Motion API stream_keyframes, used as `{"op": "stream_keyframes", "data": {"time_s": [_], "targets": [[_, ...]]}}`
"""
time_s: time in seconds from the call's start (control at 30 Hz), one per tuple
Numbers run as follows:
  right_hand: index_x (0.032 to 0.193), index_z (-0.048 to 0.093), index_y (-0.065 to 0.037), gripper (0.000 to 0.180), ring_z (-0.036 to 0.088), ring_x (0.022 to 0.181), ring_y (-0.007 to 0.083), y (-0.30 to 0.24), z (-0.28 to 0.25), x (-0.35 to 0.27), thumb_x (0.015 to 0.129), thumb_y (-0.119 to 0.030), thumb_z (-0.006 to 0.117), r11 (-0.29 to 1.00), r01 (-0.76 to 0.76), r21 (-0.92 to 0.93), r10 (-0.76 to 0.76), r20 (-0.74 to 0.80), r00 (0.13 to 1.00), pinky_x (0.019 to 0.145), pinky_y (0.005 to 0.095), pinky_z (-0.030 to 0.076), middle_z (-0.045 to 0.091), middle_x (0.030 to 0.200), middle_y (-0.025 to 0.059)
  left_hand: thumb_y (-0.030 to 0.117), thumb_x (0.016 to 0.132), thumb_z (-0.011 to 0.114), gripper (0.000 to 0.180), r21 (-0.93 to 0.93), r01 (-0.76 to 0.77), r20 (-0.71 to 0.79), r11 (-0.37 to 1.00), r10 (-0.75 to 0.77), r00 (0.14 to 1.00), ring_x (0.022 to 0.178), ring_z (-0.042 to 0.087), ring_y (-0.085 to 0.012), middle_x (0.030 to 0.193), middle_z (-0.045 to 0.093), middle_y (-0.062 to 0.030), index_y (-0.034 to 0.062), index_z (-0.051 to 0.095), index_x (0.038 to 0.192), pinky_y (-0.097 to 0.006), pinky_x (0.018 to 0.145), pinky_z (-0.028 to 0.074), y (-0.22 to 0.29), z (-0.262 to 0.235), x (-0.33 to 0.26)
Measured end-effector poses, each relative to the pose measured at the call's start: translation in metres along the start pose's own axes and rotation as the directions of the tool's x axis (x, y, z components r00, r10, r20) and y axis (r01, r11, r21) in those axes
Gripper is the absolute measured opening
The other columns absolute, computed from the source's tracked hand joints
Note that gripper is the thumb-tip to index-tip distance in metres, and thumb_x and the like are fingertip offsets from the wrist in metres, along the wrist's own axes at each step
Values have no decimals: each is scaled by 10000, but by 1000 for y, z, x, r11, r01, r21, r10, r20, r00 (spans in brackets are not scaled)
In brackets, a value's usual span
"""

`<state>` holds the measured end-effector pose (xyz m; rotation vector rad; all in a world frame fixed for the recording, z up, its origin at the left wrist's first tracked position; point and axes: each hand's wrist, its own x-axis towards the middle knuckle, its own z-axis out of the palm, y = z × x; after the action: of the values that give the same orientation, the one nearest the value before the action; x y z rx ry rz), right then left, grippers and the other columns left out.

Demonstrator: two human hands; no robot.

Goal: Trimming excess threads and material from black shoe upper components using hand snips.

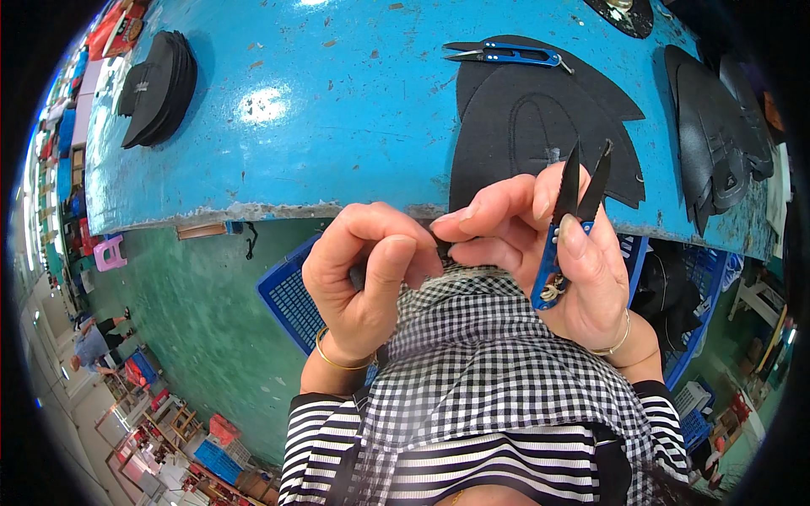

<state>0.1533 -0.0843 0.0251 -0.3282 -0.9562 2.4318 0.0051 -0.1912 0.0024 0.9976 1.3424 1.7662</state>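
Note:
My right hand [582, 270] holds blue-handled thread snips [550, 268] against the palm, their two dark blades pointing up and standing apart. Its thumb and forefinger tips meet the fingertips of my left hand [359, 278] in front of my checked apron. The left fingers are closed in a pinch. Something small and dark shows between the two hands, too little of it visible to name. Beyond them, flat black cut pieces [515, 118] with a stitched curved line lie on the blue table [337, 135]. A second pair of blue snips [510, 55] rests on top of these pieces.
A stack of black pieces [160, 88] stands at the table's far left. More black pieces [721, 126] lie at the right. Blue plastic baskets [287, 291] sit below the table's near edge. A pink stool [110, 253] and another person [93, 346] are off to the left.

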Motion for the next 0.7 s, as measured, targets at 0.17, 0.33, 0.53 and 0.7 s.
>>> {"op": "stream_keyframes", "data": {"time_s": [0.17,0.33,0.53,0.7], "targets": [[962,388,-103,240,434,1223,365,8,-3,3,956,-341,423,940,106,-325,-105,20,994,1017,485,353,554,1086,196,-7,770,680,189,63,69,156,996,-78,985,659,557,-71,824,616,-50,-22,592,937,-192,530,421,1,7,2],[962,394,-101,242,419,1238,343,8,2,4,958,-342,414,936,60,-346,-61,9,998,997,456,380,552,1105,198,47,772,700,261,284,111,317,952,-203,927,614,568,-99,774,616,-47,3,596,1007,-237,522,438,2,13,6],[1058,384,-20,156,491,703,89,2,-23,4,982,-153,359,854,214,-474,-210,61,976,793,298,465,522,829,65,44,838,623,132,331,59,312,942,-168,935,569,567,-121,724,604,-75,9,602,963,-242,507,429,-4,10,9],[1060,399,-4,141,419,624,49,7,-19,-5,928,-16,448,740,209,-640,-213,72,974,539,197,362,481,787,30,-41,832,578,240,499,-49,201,865,-61,978,467,452,-53,551,491,2,7,512,1057,-197,459,331,6,11,7]]}}
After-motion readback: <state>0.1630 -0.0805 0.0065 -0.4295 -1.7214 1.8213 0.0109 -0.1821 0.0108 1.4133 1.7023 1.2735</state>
